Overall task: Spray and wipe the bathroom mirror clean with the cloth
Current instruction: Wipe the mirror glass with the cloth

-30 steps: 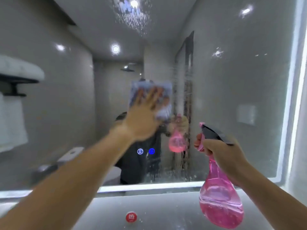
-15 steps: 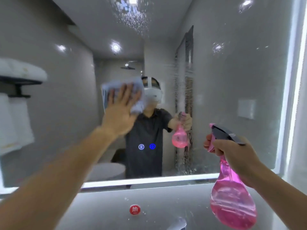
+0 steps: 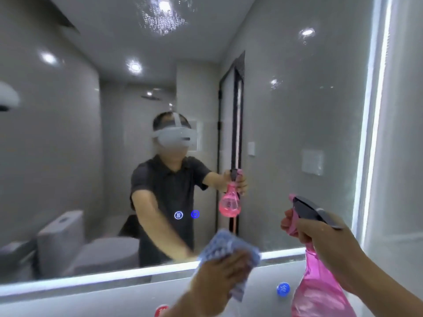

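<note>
Since the earlier frame the left hand [image 3: 219,273] has swept the cloth [image 3: 225,248] from high on the glass down to the bottom edge, and the view has shifted so the reflected figure now stands uncovered.

The left fingers [image 3: 238,259] lie flat and spread over the cloth, pressing it against the lit lower rim of the mirror [image 3: 297,110]. The cloth shows above and to the right of them, bunched and hanging a little below the hand. All unwiped glass lies up and to the right of these fingers; droplets speckle the top and the right side, so the next stroke likely runs that way.

The right hand [image 3: 325,243], the nearer one to that wet side, is closed around the neck of the pink bottle [image 3: 320,291], nozzle aimed at the glass, body hanging downward.

Below the left hand, on the surface [image 3: 91,300], sit a red cap [image 3: 161,311] and a blue cap [image 3: 283,289]; their characters are too blurred to read. Two small lit icons [image 3: 186,215] show in the glass, no readable words.
</note>
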{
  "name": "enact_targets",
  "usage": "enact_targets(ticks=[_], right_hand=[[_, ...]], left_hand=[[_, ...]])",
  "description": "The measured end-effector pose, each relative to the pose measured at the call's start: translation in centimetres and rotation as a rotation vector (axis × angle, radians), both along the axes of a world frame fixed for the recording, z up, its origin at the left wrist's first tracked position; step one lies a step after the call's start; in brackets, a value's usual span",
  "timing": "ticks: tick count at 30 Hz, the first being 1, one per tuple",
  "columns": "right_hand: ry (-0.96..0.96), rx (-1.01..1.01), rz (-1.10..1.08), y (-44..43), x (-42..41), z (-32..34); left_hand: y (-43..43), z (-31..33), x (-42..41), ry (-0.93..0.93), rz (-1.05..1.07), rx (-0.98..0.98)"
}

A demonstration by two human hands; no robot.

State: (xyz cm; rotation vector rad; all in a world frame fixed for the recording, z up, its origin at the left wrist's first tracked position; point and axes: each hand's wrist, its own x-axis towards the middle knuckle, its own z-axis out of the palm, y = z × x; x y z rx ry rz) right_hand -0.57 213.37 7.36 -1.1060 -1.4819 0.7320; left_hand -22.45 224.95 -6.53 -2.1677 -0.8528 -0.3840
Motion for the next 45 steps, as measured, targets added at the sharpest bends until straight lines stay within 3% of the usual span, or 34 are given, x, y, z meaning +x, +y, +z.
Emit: enact_targets(ticks=[2,4,5,7,8,10,12,14,17,20,23,25,27,29,33,34,38,40,42,45], right_hand=[[-0.004,-0.016,0.003,-0.3,-0.6,0.0],[-0.015,-0.026,0.019,-0.6,-1.1,0.2],[-0.013,-0.03,0.021,-0.7,-1.3,0.4],[-0.028,-0.031,0.027,-0.9,-1.5,1.0],[-0.03,-0.027,0.03,-0.9,-1.5,1.4],[-0.02,-0.019,0.024,-0.9,-1.3,2.0],[-0.01,-0.016,0.014,-1.0,-1.0,2.2],[0.0,-0.024,0.015,-1.2,-0.6,2.3],[-0.008,-0.038,0.003,-0.8,0.3,2.2],[0.002,-0.056,-0.03,0.4,1.6,1.9],[-0.004,-0.062,-0.006,2.2,3.9,1.4],[0.002,-0.065,0.029,3.4,5.7,1.0],[0.002,-0.064,0.059,4.5,7.3,0.9],[-0.001,-0.065,0.084,5.2,8.4,0.9],[-0.012,-0.05,0.147,6.2,9.6,1.8],[-0.018,-0.038,0.154,6.3,9.6,2.3],[0.016,-0.013,0.188,6.8,10.2,3.5],[0.014,-0.008,0.198,7.2,10.7,3.7],[0.019,0.005,0.19,7.7,11.2,3.4],[0.044,0.016,0.155,8.4,11.7,2.1]], left_hand=[[-1.1,-1.5,-3.1,-0.13,-0.238,0.018],[-2.6,-0.6,-6.5,-0.049,-0.144,-0.121],[-3.6,0.8,-7.6,-0.144,-0.137,-0.113],[-3.8,6.4,-10.3,-0.171,-0.076,0.161],[-3.7,11.5,-10.7,-0.111,0.06,0.338],[-4.1,21.9,-10.7,-0.328,0.195,0.599],[-4.1,28.9,-9.7,-0.599,0.36,0.562],[-4.3,31.4,-7.5,-0.75,0.502,0.493],[-1.6,28.0,-2.7,-0.615,0.448,0.481],[1.2,15.8,2.2,-0.239,0.258,0.444],[0.2,1.3,3.9,0.109,0.246,0.081],[-1.5,-3.6,2.5,0.152,0.332,-0.217],[-3.0,-2.3,0.6,0.071,0.413,-0.237],[-3.5,2.4,-1.0,-0.048,0.335,-0.131],[-0.5,20.1,-0.8,-0.51,0.425,0.538],[-0.3,24.4,0.3,-0.586,0.459,0.586],[0.5,35.9,5.6,-0.947,0.446,0.411],[1.8,36.5,7.8,-0.893,0.5,0.44],[3.5,33.6,10.1,-0.698,0.461,0.482],[5.6,22.5,13.8,-0.307,0.271,0.469]])
